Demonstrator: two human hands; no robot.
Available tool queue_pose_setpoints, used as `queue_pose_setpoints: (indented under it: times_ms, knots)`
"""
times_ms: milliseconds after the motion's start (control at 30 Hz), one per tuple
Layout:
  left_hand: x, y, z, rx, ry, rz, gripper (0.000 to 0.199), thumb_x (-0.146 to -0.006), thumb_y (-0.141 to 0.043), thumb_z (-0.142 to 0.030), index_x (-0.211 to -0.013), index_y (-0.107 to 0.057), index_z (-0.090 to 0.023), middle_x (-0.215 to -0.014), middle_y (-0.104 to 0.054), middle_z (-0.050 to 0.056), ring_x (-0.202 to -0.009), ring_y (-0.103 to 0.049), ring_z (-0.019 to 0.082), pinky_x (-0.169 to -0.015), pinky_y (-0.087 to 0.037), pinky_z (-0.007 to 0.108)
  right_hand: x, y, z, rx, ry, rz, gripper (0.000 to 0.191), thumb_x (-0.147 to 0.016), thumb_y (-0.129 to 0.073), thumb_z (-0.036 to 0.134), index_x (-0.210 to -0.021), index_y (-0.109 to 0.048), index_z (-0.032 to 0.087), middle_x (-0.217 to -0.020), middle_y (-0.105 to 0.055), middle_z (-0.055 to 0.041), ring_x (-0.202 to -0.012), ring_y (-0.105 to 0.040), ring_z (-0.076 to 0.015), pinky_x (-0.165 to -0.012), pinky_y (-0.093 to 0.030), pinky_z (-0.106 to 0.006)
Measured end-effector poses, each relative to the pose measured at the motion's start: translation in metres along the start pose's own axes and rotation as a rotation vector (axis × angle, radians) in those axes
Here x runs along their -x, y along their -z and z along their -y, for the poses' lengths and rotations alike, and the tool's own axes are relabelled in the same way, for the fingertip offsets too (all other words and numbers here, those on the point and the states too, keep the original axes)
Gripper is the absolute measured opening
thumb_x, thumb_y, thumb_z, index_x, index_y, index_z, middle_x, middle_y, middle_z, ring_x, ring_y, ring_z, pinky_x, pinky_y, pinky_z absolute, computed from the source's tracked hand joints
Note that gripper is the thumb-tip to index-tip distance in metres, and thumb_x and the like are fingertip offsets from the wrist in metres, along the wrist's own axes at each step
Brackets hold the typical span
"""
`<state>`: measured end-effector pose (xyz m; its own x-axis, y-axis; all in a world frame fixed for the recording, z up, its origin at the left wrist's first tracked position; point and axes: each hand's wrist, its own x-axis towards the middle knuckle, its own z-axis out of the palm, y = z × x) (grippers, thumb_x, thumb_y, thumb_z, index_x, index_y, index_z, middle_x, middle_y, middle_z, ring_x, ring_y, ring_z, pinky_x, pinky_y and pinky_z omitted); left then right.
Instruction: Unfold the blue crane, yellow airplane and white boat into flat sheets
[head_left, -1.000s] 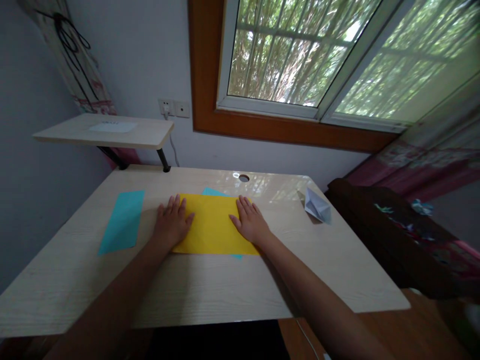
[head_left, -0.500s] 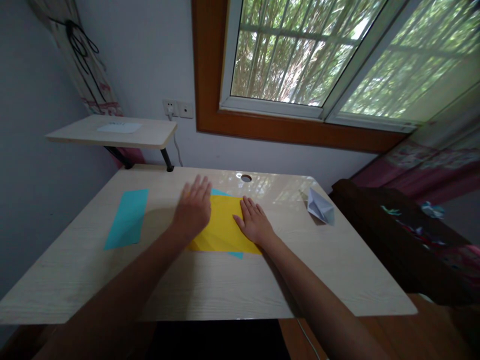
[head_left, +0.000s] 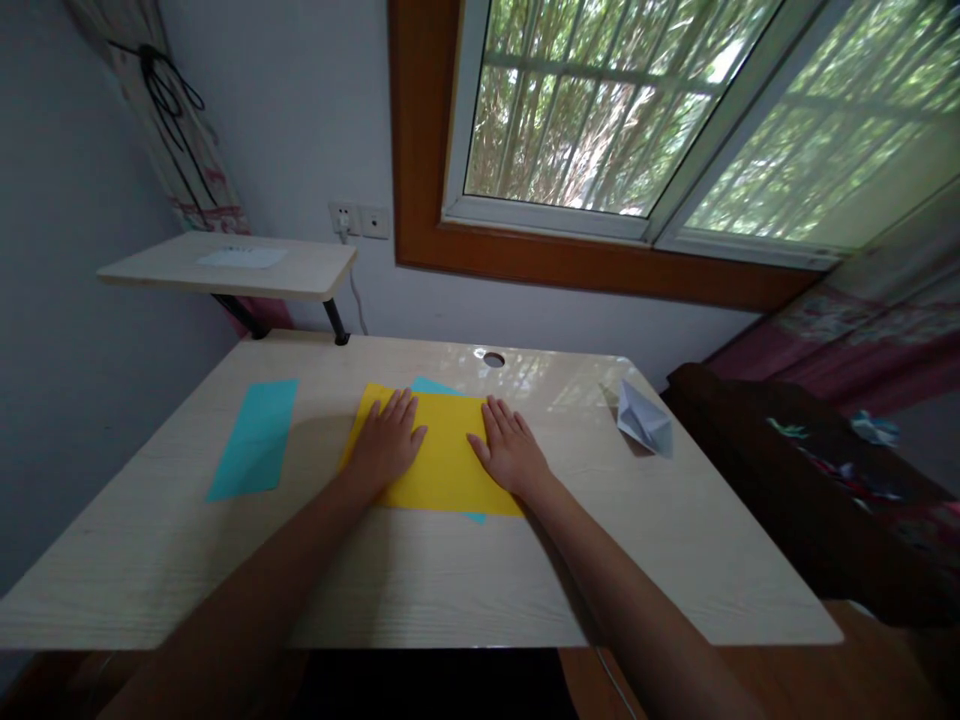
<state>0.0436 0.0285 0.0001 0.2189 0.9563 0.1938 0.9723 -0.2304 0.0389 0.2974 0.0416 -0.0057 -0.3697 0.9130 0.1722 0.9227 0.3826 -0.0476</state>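
Note:
A yellow sheet of paper [head_left: 446, 460] lies flat on the desk [head_left: 480, 590] in front of me. Flat on its left part rests my left hand [head_left: 386, 440], fingers stretched out. My right hand [head_left: 512, 448] is laid over its right edge, also with the fingers extended. Beneath the yellow sheet is a blue paper [head_left: 437, 386]; only slivers of it show at the top and bottom edges, the rest is covered. Neither hand grips anything.
Another blue paper [head_left: 255, 440] lies on the left of the desk. A folded white paper shape [head_left: 643, 418] stands at the right. Behind, a raised shelf [head_left: 300, 278] carries a white sheet [head_left: 241, 258]. A round cable hole [head_left: 493, 360] is near the back edge.
My left hand has come down from above the yellow paper and now lies flat on it. My right hand stays in place. The view has shifted slightly.

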Motion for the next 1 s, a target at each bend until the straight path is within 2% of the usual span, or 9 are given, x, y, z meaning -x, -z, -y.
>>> queue_pose_setpoints:
  times_ms: [100, 167, 333, 433, 500, 600, 700, 800, 1000]
  knots:
    - [0.009, 0.002, 0.03, -0.036, 0.059, 0.009, 0.062, -0.102, -0.028, -0.044, -0.153, -0.037, -0.008, -0.164, -0.028, 0.014, -0.153, -0.023, 0.027, -0.124, -0.018, 0.05, 0.001, 0.001, 0.0, 0.007, -0.003, 0.01, 0.071, -0.103, -0.025, 0.055, -0.156, -0.032, 0.007, -0.165, -0.023, -0.0153, -0.153, -0.022, -0.029, -0.124, -0.02, -0.048]
    - [0.015, 0.002, 0.042, -0.054, 0.091, 0.007, 0.063, -0.102, -0.026, -0.043, -0.153, -0.036, -0.007, -0.164, -0.028, 0.015, -0.153, -0.024, 0.027, -0.123, -0.018, 0.051, 0.001, 0.001, 0.0, 0.019, -0.007, 0.017, 0.071, -0.103, -0.025, 0.055, -0.156, -0.032, 0.007, -0.165, -0.023, -0.0145, -0.153, -0.023, -0.0291, -0.124, -0.02, -0.048]
    - [0.02, 0.003, 0.045, -0.074, 0.13, 0.015, 0.062, -0.102, -0.027, -0.042, -0.153, -0.036, -0.009, -0.164, -0.027, 0.015, -0.153, -0.022, 0.026, -0.123, -0.016, 0.051, -0.005, 0.017, 0.007, 0.054, -0.04, 0.042, 0.067, -0.103, -0.028, 0.051, -0.154, -0.037, 0.008, -0.163, -0.028, -0.0158, -0.152, -0.025, -0.0328, -0.123, -0.017, -0.057]
    - [0.02, 0.001, 0.043, -0.082, 0.135, 0.007, 0.063, -0.102, -0.027, -0.043, -0.154, -0.035, -0.009, -0.165, -0.025, 0.015, -0.154, -0.021, 0.027, -0.123, -0.015, 0.051, -0.015, 0.031, 0.031, 0.03, -0.004, -0.022, 0.064, -0.104, -0.027, 0.045, -0.156, -0.032, 0.007, -0.164, -0.025, -0.0168, -0.153, -0.024, -0.032, -0.123, -0.016, -0.056]
    - [0.02, 0.0, 0.043, -0.087, 0.14, -0.003, 0.064, -0.102, -0.027, -0.044, -0.155, -0.034, -0.009, -0.165, -0.024, 0.015, -0.154, -0.02, 0.027, -0.123, -0.013, 0.051, -0.022, 0.034, 0.057, -0.025, 0.089, -0.038, 0.064, -0.105, -0.024, 0.045, -0.155, -0.033, 0.006, -0.163, -0.026, -0.017, -0.153, -0.024, -0.0304, -0.124, -0.017, -0.052]
    - [0.02, -0.001, 0.045, -0.09, 0.139, -0.011, 0.064, -0.102, -0.027, -0.045, -0.155, -0.034, -0.009, -0.165, -0.025, 0.016, -0.154, -0.02, 0.029, -0.123, -0.013, 0.052, -0.028, 0.024, 0.094, -0.118, 0.213, -0.022, 0.063, -0.105, -0.024, 0.047, -0.153, -0.037, 0.008, -0.163, -0.028, -0.0157, -0.153, -0.025, -0.0281, -0.123, -0.021, -0.051]
    - [0.021, -0.002, 0.046, -0.094, 0.139, -0.017, 0.065, -0.102, -0.027, -0.045, -0.154, -0.035, -0.007, -0.164, -0.026, 0.018, -0.153, -0.021, 0.03, -0.123, -0.014, 0.053, -0.028, 0.008, 0.109, -0.156, 0.234, 0.001, 0.063, -0.105, -0.027, 0.048, -0.153, -0.038, 0.009, -0.163, -0.028, -0.015, -0.153, -0.025, -0.0267, -0.123, -0.022, -0.049]
    - [0.021, -0.002, 0.046, -0.098, 0.15, -0.021, 0.066, -0.102, -0.026, -0.046, -0.154, -0.035, -0.007, -0.164, -0.025, 0.019, -0.153, -0.021, 0.031, -0.122, -0.014, 0.055, -0.027, -0.001, 0.09, -0.135, 0.166, -0.008, 0.067, -0.104, -0.027, 0.051, -0.154, -0.035, 0.008, -0.163, -0.027, -0.0155, -0.154, -0.023, -0.0264, -0.125, -0.018, -0.048]
    - [0.022, 0.001, 0.056, -0.094, 0.186, 0.039, 0.068, -0.101, -0.023, -0.048, -0.156, -0.033, -0.009, -0.165, -0.026, 0.014, -0.154, -0.017, 0.033, -0.12, -0.016, 0.061, -0.013, 0.003, 0.018, -0.046, 0.023, 0.021, 0.071, -0.104, -0.026, 0.054, -0.156, -0.032, 0.006, -0.164, -0.024, -0.0143, -0.154, -0.023, -0.027, -0.125, -0.017, -0.047]
